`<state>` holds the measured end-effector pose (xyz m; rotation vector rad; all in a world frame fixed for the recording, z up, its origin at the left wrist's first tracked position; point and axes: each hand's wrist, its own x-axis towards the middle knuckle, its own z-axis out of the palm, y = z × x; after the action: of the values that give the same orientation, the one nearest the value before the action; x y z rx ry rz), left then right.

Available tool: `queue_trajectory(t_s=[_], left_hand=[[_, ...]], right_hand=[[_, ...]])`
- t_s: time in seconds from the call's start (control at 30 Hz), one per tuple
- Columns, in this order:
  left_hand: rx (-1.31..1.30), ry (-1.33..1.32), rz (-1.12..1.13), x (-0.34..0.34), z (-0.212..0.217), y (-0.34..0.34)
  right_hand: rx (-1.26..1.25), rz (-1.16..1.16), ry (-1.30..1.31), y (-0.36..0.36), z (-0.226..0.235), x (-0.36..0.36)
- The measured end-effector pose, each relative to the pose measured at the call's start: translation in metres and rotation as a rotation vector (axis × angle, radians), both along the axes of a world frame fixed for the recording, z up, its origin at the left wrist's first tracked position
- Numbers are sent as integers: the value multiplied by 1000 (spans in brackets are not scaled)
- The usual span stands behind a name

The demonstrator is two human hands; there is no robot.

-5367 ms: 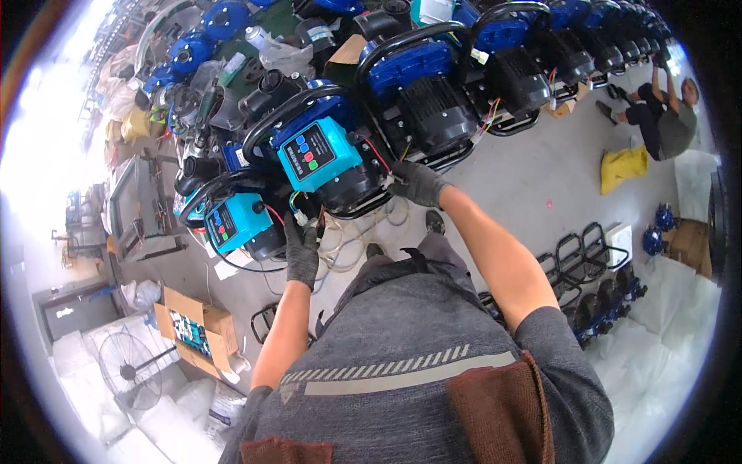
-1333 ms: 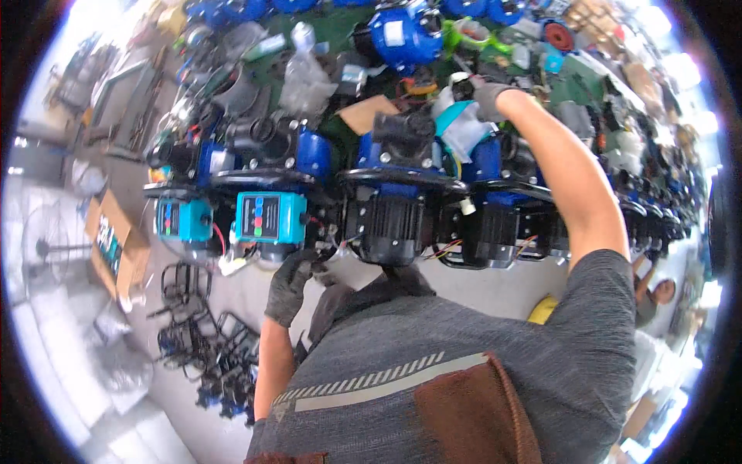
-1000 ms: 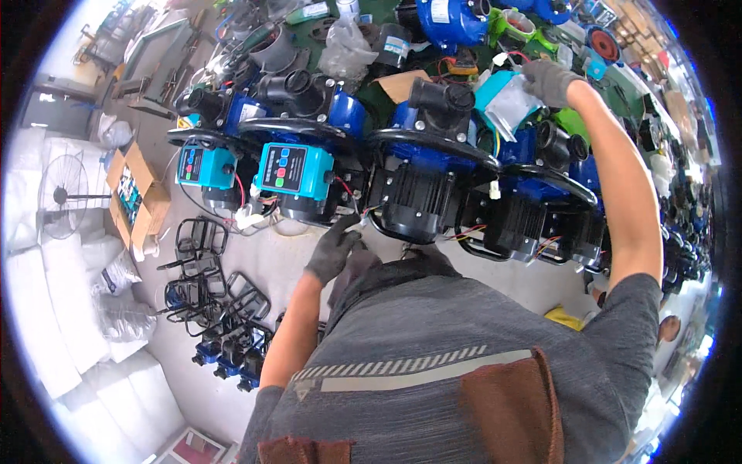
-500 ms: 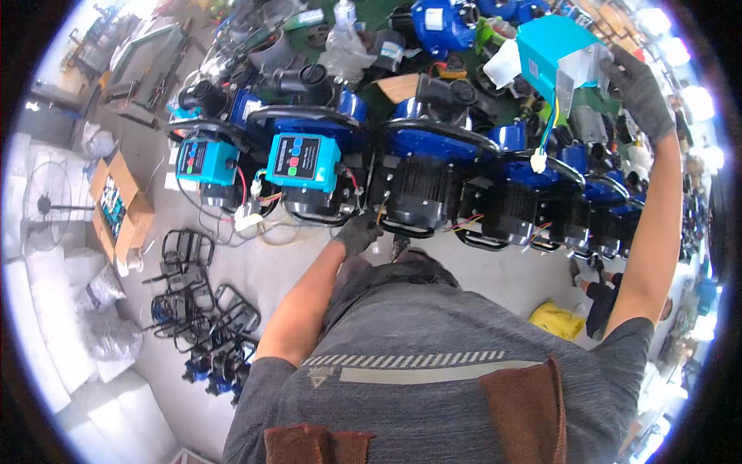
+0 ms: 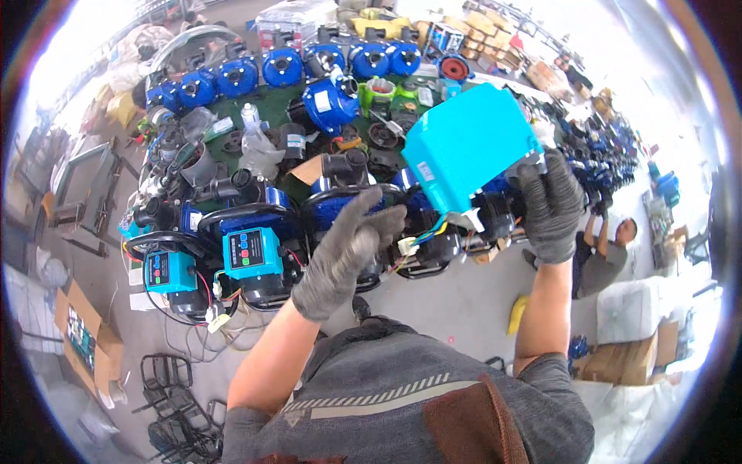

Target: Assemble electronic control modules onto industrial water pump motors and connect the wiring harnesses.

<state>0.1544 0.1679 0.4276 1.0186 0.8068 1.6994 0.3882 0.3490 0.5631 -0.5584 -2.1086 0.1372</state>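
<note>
A turquoise control box (image 5: 471, 143) is raised over the row of pumps, held at its right end by my right hand (image 5: 550, 205) in a grey glove. From its lower side hang blue, yellow and green wires with a white plug (image 5: 407, 246). My left hand (image 5: 344, 251), gloved too, is up in front of the pumps with its fingers apart and nothing in it. It is left of the plug and not touching the box. Two pumps on the left carry similar turquoise boxes, one being a control box with coloured buttons (image 5: 253, 251).
Behind the pumps, the green bench holds several blue pump heads (image 5: 282, 67), a spray bottle (image 5: 250, 116) and loose parts. A carton of small parts (image 5: 81, 340) stands at lower left, near black metal frames (image 5: 166, 371). Another person (image 5: 607, 263) crouches at right.
My right hand has brought the control box leftward and closer. My left hand has come up from the motor wires and opened. The view now takes in more of the far bench.
</note>
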Motion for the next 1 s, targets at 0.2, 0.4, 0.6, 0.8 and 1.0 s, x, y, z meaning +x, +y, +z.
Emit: queue_trajectory(t_s=[0.2, 0.4, 0.6, 0.8, 1.0], left_hand=[[-72, 68, -155, -4, 33, -3], [-85, 51, -175, 9, 37, -5], [-95, 157, -70, 35, 46, 11], [6, 460, 180, 50, 20, 21], [34, 119, 206, 50, -16, 15]], right_hand=[[-4, -116, 6, -52, -48, 13], [-145, -73, 158, -59, -72, 24], [67, -96, -10, -69, -75, 21], [79, 140, 48, -66, -90, 25], [-34, 447, 64, -49, -85, 38]])
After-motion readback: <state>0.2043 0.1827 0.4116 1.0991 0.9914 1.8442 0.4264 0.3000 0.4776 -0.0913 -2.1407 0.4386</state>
